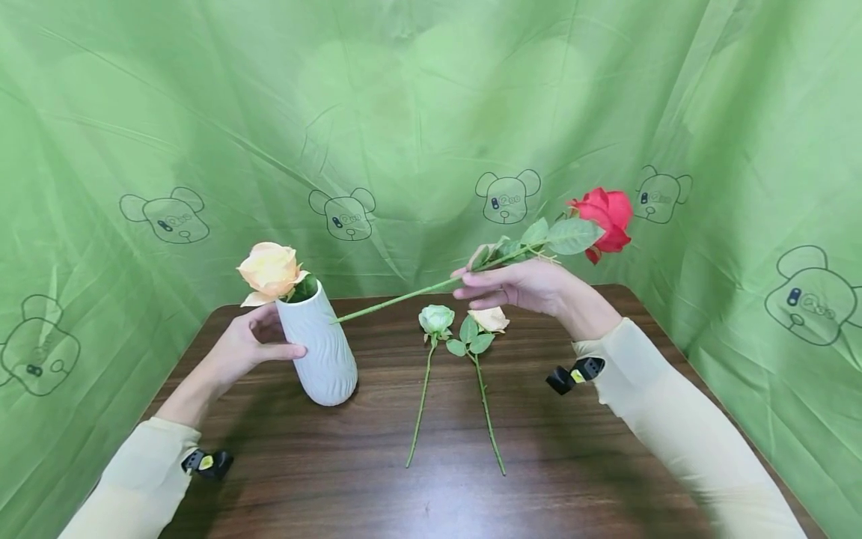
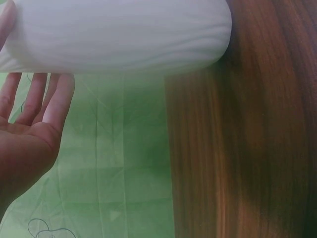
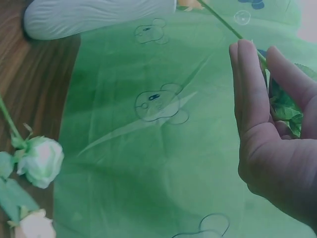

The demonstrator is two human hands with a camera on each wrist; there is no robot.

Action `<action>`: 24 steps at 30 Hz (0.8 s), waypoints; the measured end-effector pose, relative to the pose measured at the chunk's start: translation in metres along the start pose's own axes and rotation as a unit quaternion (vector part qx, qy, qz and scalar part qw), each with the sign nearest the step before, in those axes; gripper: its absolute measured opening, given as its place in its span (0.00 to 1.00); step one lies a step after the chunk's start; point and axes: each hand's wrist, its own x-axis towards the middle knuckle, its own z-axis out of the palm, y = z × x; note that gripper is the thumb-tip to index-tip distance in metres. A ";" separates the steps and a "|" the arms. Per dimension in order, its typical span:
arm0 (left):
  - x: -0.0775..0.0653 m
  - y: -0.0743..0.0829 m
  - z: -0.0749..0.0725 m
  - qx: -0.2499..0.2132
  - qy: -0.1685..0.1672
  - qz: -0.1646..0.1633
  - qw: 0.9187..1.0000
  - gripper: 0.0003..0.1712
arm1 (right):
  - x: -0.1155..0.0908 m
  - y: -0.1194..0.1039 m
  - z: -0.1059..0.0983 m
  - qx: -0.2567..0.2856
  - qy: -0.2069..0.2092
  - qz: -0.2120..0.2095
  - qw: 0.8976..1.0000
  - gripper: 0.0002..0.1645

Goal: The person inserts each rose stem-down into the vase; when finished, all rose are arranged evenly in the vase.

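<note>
A white ribbed vase (image 1: 319,352) stands on the table, leaning a little to the left, with a peach rose (image 1: 269,269) in its mouth. My left hand (image 1: 245,348) grips the vase near its upper part, thumb in front and fingers behind. In the left wrist view the vase (image 2: 124,37) lies across the top. My right hand (image 1: 521,288) pinches the stem of a red rose (image 1: 609,221) between thumb and fingers. The bloom points right and up, while the stem's lower end is at the vase's side, below the rim; whether they touch I cannot tell.
On the wooden table (image 1: 303,479) lie a pale green rose (image 1: 436,320) and a cream rose (image 1: 491,320), side by side with stems toward me. Green cloth (image 1: 431,112) with bear-head drawings hangs behind and at both sides.
</note>
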 end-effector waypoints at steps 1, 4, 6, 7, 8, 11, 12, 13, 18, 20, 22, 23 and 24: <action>0.000 0.000 0.000 -0.001 0.000 0.000 1.000 0.38 | 0.002 -0.003 0.002 -0.005 0.000 -0.001 1.000 0.09; 0.001 0.000 0.001 -0.005 -0.002 0.002 1.000 0.39 | 0.007 -0.012 0.008 -0.020 0.006 0.000 1.000 0.08; 0.001 -0.001 0.001 -0.007 -0.003 0.002 1.000 0.39 | 0.011 -0.017 0.011 -0.030 0.012 0.002 0.999 0.10; 0.001 0.000 0.001 -0.008 -0.003 0.002 1.000 0.39 | 0.013 -0.020 0.012 -0.033 0.016 0.006 0.999 0.12; 0.001 0.000 0.001 -0.008 -0.004 0.002 1.000 0.39 | 0.015 -0.022 0.014 -0.038 0.019 0.010 0.999 0.14; 0.002 0.000 0.001 -0.006 -0.004 0.002 1.000 0.39 | 0.020 -0.027 0.017 -0.050 0.024 0.013 0.998 0.19; 0.002 0.000 0.001 -0.005 -0.004 0.001 1.000 0.39 | 0.022 -0.029 0.018 -0.050 0.024 0.014 0.998 0.21; 0.002 0.000 0.001 -0.003 -0.004 0.001 1.000 0.39 | 0.024 -0.030 0.019 -0.051 0.025 0.015 0.998 0.22; 0.002 -0.001 0.001 0.004 -0.003 0.002 1.000 0.38 | 0.031 -0.035 0.022 -0.051 0.030 0.021 0.998 0.25; 0.002 -0.001 0.001 0.006 -0.001 0.003 1.000 0.38 | 0.035 -0.037 0.023 -0.055 0.032 0.024 0.998 0.26; 0.002 -0.002 0.000 0.007 0.002 0.006 1.000 0.38 | 0.038 -0.039 0.025 -0.063 0.034 0.027 0.997 0.26; 0.002 -0.002 0.000 0.007 0.003 0.007 1.000 0.38 | 0.041 -0.041 0.026 -0.070 0.036 0.028 0.996 0.25; 0.002 -0.002 -0.001 0.006 0.003 0.008 1.000 0.38 | 0.042 -0.042 0.027 -0.077 0.037 0.029 0.996 0.25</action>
